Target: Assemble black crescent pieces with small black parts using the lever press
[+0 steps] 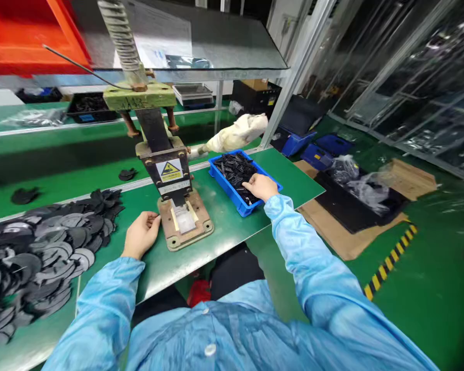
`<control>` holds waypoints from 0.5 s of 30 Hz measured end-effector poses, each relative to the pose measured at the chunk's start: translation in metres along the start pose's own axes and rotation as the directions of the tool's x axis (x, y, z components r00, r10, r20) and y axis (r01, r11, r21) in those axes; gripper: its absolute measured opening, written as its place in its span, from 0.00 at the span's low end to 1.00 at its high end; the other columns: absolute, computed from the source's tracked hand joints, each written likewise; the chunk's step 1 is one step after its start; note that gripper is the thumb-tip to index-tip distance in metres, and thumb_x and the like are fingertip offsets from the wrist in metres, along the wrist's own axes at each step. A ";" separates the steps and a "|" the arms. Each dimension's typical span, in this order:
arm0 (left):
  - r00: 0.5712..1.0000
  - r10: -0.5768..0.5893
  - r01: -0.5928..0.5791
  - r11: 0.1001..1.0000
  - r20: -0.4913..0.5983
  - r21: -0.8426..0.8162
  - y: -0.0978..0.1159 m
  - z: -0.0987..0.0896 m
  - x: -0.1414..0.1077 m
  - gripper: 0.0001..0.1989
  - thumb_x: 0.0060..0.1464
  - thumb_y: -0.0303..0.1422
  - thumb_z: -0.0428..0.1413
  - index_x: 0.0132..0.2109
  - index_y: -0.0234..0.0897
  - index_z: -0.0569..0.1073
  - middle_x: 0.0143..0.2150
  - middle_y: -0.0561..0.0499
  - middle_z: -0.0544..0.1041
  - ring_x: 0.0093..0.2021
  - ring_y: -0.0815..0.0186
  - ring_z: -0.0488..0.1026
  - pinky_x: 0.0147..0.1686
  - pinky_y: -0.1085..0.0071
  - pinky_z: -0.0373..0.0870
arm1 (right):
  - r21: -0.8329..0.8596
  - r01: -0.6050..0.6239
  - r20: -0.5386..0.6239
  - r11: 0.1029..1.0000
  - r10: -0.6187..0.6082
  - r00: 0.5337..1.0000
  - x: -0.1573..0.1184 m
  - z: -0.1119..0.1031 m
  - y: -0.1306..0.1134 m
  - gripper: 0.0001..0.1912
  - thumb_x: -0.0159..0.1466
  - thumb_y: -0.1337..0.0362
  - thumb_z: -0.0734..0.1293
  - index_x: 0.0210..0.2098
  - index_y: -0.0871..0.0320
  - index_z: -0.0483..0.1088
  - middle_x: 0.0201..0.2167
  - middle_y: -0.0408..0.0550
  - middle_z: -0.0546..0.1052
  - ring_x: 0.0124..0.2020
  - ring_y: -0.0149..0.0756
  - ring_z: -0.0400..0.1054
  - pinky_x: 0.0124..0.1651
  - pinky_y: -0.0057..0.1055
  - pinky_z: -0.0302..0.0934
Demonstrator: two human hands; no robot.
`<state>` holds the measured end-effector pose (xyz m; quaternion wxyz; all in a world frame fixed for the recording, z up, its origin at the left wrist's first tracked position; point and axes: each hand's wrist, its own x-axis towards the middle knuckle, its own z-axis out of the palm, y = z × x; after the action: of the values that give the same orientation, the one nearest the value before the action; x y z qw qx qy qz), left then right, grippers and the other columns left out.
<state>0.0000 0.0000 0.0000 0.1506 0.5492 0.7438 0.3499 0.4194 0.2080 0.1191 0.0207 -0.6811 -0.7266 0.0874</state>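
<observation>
My right hand reaches over the near side of a blue tray full of small, narrow black pieces. Its thumb and fingers are pinched together at the pieces; what is between them is too small to make out. On the green bench, my left hand rests with fingers curled closed, just left of the press base; nothing shows in it. A hand press with a yellow warning label stands between the hands. A pale, clear block sits on its base, under the ram.
Many flat, curved black pieces are heaped on the bench at left. The press's wrapped handle sticks out above the blue tray. A red bin is at upper left, and a black tray stands at the back. Cardboard lies on the floor at right.
</observation>
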 end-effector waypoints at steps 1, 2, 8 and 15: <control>1.000 -0.001 0.001 1.000 0.002 0.007 0.002 -0.001 0.000 0.18 0.66 0.51 0.55 0.47 0.41 0.74 0.40 0.48 0.82 0.39 0.57 0.80 0.42 0.62 0.75 | -0.004 -0.004 0.009 1.000 0.004 1.000 0.001 -0.001 -0.002 0.24 0.73 0.42 0.66 0.52 0.56 0.77 0.53 0.53 0.82 0.57 0.42 0.78 0.64 0.46 0.74; 1.000 -0.002 0.002 1.000 0.004 0.012 0.003 -0.002 -0.001 0.18 0.66 0.51 0.55 0.46 0.41 0.74 0.40 0.48 0.83 0.39 0.57 0.80 0.42 0.62 0.75 | -0.006 -0.008 0.015 1.000 0.008 1.000 0.002 -0.002 -0.004 0.24 0.73 0.44 0.67 0.55 0.57 0.76 0.55 0.53 0.81 0.57 0.42 0.77 0.63 0.47 0.75; 1.000 -0.005 0.005 1.000 -0.001 -0.030 0.007 -0.004 -0.001 0.17 0.65 0.50 0.56 0.45 0.41 0.75 0.38 0.48 0.82 0.36 0.58 0.79 0.40 0.62 0.75 | 0.002 -0.014 -0.021 1.000 0.014 1.000 -0.003 -0.013 -0.005 0.21 0.71 0.50 0.70 0.55 0.58 0.75 0.55 0.53 0.81 0.55 0.41 0.77 0.60 0.46 0.75; 0.979 -0.084 0.025 0.952 -0.183 -0.305 0.006 -0.002 -0.006 0.17 0.63 0.48 0.61 0.46 0.38 0.75 0.39 0.48 0.80 0.38 0.60 0.78 0.43 0.63 0.77 | 0.105 0.218 -0.309 0.970 -0.177 0.934 -0.068 -0.029 0.005 0.09 0.70 0.58 0.67 0.45 0.54 0.77 0.40 0.50 0.84 0.44 0.40 0.77 0.51 0.37 0.69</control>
<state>0.0052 -0.0053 0.0048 0.1691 0.4623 0.7078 0.5067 0.4331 0.1438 0.1529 0.1855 -0.6069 -0.7722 0.0311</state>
